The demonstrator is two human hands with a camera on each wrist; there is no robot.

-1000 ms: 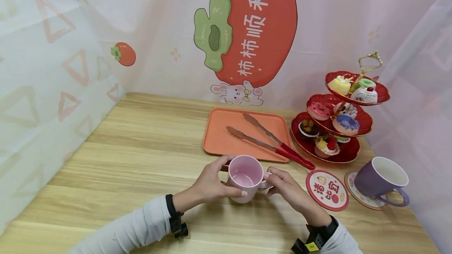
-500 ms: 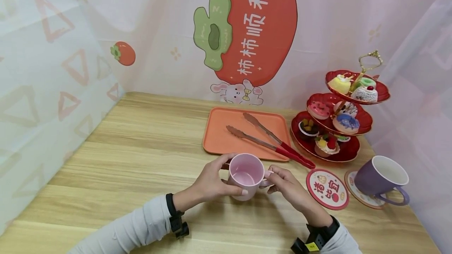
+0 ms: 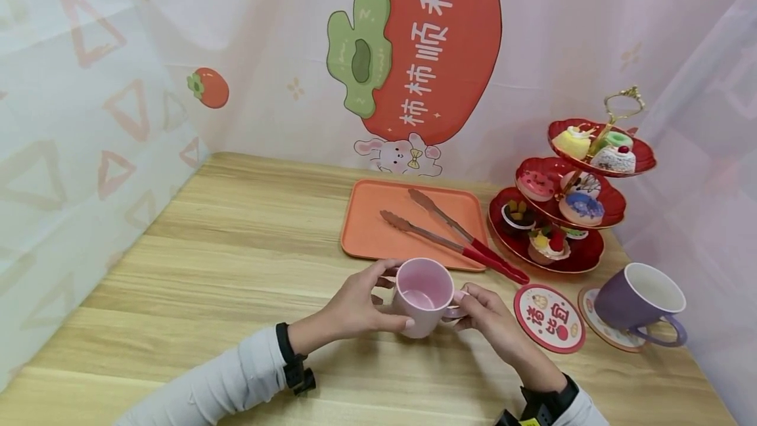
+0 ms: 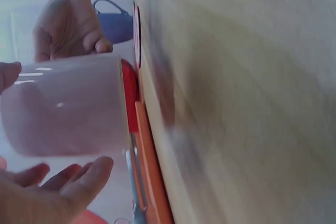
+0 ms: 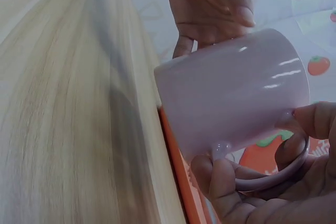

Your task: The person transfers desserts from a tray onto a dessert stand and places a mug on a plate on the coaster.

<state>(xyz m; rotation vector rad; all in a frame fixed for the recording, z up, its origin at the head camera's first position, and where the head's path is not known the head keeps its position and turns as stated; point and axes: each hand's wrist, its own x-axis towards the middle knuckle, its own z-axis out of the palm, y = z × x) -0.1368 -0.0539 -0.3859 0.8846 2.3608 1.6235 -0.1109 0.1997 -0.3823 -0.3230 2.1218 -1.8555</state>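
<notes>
A pink mug [image 3: 421, 298] is held just above the wooden table, its mouth facing up. My right hand [image 3: 491, 321] grips it by the handle; in the right wrist view, the fingers curl through the handle loop [image 5: 278, 177]. Around the mug's other side, my left hand [image 3: 361, 301] spreads its thumb and fingers. In the left wrist view, the left fingers [image 4: 79, 187] stand a little apart from the mug wall [image 4: 68, 108]. Whether the left thumb touches the mug, I cannot tell.
Behind the mug lies an orange tray [image 3: 361, 235] with red-handled tongs [image 3: 437, 240] across it. To the right stand a red three-tier stand [image 3: 582, 261] of pastries, a round coaster [image 3: 550, 319], and a purple mug [image 3: 627, 304] on another coaster [image 3: 591, 321].
The pink mug has shifted slightly to the right along with my right hand. My left hand has loosened, and a gap shows between its palm and the mug.
</notes>
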